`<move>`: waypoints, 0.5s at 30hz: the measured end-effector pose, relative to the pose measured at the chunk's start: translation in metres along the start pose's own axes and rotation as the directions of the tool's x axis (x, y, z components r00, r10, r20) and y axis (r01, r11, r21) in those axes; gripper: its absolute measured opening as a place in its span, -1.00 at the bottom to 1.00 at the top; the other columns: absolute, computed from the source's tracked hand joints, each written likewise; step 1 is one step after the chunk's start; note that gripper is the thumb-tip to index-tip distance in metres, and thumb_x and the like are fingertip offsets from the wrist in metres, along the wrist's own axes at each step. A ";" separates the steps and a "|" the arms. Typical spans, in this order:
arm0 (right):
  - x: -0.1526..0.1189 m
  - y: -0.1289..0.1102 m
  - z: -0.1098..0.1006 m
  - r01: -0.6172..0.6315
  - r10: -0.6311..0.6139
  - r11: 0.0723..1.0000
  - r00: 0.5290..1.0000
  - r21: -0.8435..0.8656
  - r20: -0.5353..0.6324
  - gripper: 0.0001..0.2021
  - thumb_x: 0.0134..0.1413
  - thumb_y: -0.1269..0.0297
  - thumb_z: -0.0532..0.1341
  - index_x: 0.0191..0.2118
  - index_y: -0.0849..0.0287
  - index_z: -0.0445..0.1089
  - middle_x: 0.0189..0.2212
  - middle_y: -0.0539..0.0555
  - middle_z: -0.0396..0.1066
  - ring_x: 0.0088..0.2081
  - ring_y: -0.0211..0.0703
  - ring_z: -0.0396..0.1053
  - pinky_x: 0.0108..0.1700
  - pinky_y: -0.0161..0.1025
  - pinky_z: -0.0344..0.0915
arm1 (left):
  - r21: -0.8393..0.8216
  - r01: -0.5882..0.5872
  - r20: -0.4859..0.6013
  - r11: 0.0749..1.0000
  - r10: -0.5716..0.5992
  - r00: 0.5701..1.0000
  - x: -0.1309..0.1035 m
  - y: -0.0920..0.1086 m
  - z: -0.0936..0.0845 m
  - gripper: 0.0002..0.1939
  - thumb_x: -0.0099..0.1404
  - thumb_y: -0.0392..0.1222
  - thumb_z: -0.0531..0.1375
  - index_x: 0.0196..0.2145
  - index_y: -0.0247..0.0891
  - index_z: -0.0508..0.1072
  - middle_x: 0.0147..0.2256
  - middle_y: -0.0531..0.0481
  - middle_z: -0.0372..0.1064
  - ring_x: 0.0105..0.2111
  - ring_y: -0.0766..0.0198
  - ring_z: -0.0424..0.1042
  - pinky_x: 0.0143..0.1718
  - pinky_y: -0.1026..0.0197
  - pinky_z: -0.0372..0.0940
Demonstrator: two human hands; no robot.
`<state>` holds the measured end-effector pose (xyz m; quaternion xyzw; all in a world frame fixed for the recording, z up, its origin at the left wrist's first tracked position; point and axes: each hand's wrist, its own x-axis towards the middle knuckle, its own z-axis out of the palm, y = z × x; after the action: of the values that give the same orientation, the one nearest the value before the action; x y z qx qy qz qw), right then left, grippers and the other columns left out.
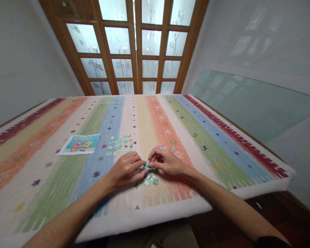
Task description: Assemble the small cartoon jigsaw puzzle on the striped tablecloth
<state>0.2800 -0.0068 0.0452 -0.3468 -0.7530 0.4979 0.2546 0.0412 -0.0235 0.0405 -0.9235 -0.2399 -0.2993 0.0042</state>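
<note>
Lying in a loose heap on the yellow stripe near the tablecloth's front edge, the jigsaw pieces [151,179] sit beneath and between the left hand [129,167], whose fingers are bent, and the right hand [167,161], whose thumb and forefinger tips are drawn close together; whether either hand pinches a piece cannot be told. Beyond the left hand, separate pieces [120,144] are laid out in rough rows, with a printed cartoon picture [80,144] to their left. Outward, the striped tablecloth [222,151] extends toward wooden doors [136,55] with frosted panes.
</note>
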 end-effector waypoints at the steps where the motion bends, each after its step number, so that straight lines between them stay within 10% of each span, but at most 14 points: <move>1: 0.000 0.000 0.000 -0.008 0.008 1.000 1.000 -0.028 0.000 -0.84 0.19 0.21 0.35 -0.21 0.14 0.41 -0.35 0.05 0.49 -0.36 -0.21 0.37 -0.28 -0.21 0.29 | 0.006 0.000 0.017 1.000 0.000 1.000 0.000 -0.001 -0.003 -0.81 0.50 -0.16 0.15 -0.23 -0.22 0.54 -0.43 -0.03 0.43 -0.39 0.21 0.33 -0.36 0.13 0.26; 9: -0.001 0.002 -0.010 0.006 -0.015 0.981 0.999 -0.192 -0.045 -0.90 0.23 0.26 0.31 -0.21 0.16 0.52 -0.34 0.07 0.51 -0.36 -0.20 0.32 -0.27 -0.20 0.24 | -0.012 0.202 0.161 0.979 -0.197 0.967 -0.014 -0.049 -0.058 -0.75 0.38 -0.07 0.20 -0.41 -0.22 0.49 -0.46 0.00 0.41 -0.43 0.25 0.35 -0.32 0.17 0.24; 15: -0.001 0.003 -0.011 0.000 -0.009 0.977 0.999 -0.215 -0.039 -0.91 0.23 0.30 0.28 -0.23 0.17 0.53 -0.34 0.08 0.52 -0.36 -0.18 0.33 -0.28 -0.20 0.24 | 0.077 0.518 0.413 0.852 -0.500 0.761 -0.030 -0.074 -0.089 -0.74 0.16 0.01 0.25 -0.49 -0.24 0.47 -0.54 0.06 0.38 -0.52 0.28 0.34 -0.40 0.25 0.16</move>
<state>0.2894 -0.0011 0.0465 -0.3805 -0.7980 0.4058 0.2317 -0.0621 0.0154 0.0864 -0.8655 -0.4702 -0.0893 -0.1478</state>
